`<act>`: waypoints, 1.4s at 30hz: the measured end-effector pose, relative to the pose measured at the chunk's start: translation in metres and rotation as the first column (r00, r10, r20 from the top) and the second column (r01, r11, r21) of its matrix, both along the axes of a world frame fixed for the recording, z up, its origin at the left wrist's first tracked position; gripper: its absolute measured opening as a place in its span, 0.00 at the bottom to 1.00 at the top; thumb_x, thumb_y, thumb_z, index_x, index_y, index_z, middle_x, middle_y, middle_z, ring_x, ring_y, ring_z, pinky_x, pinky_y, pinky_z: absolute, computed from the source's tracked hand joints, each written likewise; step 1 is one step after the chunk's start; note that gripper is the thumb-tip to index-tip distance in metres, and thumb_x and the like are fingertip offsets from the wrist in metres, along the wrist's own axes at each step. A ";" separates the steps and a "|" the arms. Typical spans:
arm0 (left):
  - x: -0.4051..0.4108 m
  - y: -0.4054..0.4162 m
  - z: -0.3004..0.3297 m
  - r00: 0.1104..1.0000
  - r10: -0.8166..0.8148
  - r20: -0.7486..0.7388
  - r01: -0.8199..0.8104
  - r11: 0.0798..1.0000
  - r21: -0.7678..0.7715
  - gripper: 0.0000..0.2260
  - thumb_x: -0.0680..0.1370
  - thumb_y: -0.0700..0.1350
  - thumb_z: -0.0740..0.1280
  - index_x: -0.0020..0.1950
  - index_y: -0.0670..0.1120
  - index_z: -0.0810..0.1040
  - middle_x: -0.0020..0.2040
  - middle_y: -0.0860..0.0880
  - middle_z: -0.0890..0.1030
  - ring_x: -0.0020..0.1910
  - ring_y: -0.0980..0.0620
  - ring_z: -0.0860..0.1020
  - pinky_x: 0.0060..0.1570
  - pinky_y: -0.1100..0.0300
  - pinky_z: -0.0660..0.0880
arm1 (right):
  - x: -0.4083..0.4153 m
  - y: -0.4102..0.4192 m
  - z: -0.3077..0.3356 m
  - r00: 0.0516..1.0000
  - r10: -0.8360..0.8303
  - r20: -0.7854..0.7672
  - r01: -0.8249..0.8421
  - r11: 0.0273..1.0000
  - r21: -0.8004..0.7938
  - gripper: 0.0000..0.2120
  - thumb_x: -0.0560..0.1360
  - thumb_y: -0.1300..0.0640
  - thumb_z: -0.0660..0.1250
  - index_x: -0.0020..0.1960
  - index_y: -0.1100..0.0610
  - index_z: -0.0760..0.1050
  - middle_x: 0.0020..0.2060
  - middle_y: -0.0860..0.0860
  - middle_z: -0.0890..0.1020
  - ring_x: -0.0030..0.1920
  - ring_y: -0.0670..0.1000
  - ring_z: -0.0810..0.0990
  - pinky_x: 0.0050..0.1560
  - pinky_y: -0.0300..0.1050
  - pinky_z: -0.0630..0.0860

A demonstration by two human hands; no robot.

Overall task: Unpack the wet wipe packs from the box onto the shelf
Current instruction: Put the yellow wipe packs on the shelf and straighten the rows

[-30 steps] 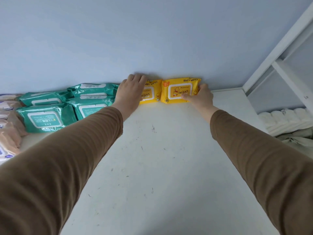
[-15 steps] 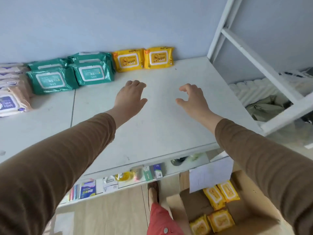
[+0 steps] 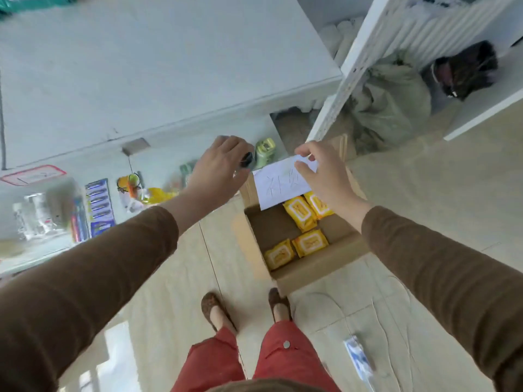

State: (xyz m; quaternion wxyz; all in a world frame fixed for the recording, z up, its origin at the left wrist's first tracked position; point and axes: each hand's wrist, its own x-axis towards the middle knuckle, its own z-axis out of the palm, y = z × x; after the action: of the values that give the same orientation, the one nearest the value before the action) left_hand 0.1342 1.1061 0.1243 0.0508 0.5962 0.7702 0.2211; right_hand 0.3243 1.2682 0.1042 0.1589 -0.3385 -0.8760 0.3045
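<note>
An open cardboard box [image 3: 314, 268] stands on the floor in front of my feet. Inside it lie several yellow wet wipe packs: two at the back [image 3: 300, 213] and two at the front [image 3: 310, 243]. A white sheet with writing [image 3: 276, 188] hangs over the box's far flap. My left hand [image 3: 219, 169] hovers above the box's far left corner, fingers loosely bent and holding nothing. My right hand [image 3: 325, 172] hovers over the far right side, in front of the sheet, also holding nothing. The white shelf top [image 3: 141, 66] stretches above, with green packs [image 3: 28, 1] at its far left corner.
A lower shelf [image 3: 99, 205] under the top holds assorted small goods. A white frame post [image 3: 353, 66] rises right of the shelf, with a pale sack [image 3: 392, 104] and a dark bag [image 3: 467, 72] behind it. A blue-white packet [image 3: 359, 360] lies on the tiled floor.
Both hands let go of the yellow packs placed at the back of the shelf and drew back. My view dropped from the shelf to the box, and both hands now hover over it.
</note>
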 end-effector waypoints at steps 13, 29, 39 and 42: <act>0.166 0.041 -0.286 0.977 0.057 0.207 0.105 0.715 -0.692 0.23 0.76 0.45 0.68 0.70 0.47 0.68 0.64 0.48 0.71 0.64 0.47 0.69 0.62 0.50 0.72 | 0.165 0.067 -0.265 0.806 0.078 0.586 0.243 0.860 -0.449 0.21 0.76 0.53 0.70 0.67 0.57 0.72 0.62 0.54 0.78 0.59 0.53 0.77 0.52 0.42 0.69; 0.192 0.071 -0.550 0.947 0.280 0.157 0.026 0.421 -0.907 0.27 0.73 0.46 0.73 0.69 0.43 0.68 0.64 0.42 0.73 0.62 0.42 0.73 0.58 0.50 0.74 | 0.151 0.109 -0.528 0.592 0.098 0.800 0.557 0.667 -0.494 0.57 0.61 0.47 0.83 0.79 0.59 0.55 0.74 0.56 0.67 0.72 0.58 0.69 0.70 0.53 0.69; 0.199 0.072 -0.570 0.954 0.283 0.101 -0.008 0.360 -0.933 0.20 0.72 0.51 0.75 0.60 0.46 0.76 0.58 0.45 0.79 0.58 0.43 0.76 0.54 0.52 0.75 | 0.146 0.101 -0.556 0.574 0.138 0.807 0.605 0.593 -0.531 0.54 0.61 0.45 0.83 0.77 0.62 0.59 0.72 0.57 0.71 0.70 0.58 0.71 0.66 0.51 0.72; 0.198 0.070 -0.561 0.952 0.284 0.115 -0.002 0.381 -0.925 0.16 0.71 0.53 0.74 0.55 0.48 0.79 0.55 0.46 0.80 0.56 0.44 0.77 0.50 0.55 0.75 | 0.147 0.094 -0.548 0.645 0.098 0.758 0.632 0.490 -0.601 0.44 0.60 0.49 0.84 0.70 0.63 0.70 0.65 0.57 0.77 0.64 0.58 0.76 0.63 0.50 0.74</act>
State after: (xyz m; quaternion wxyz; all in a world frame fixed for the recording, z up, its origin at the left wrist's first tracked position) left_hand 0.3321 1.1757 -0.4362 0.4489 0.3662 0.7991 -0.1608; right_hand 0.4716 1.3622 -0.4436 -0.3220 -0.6055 -0.5350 0.4934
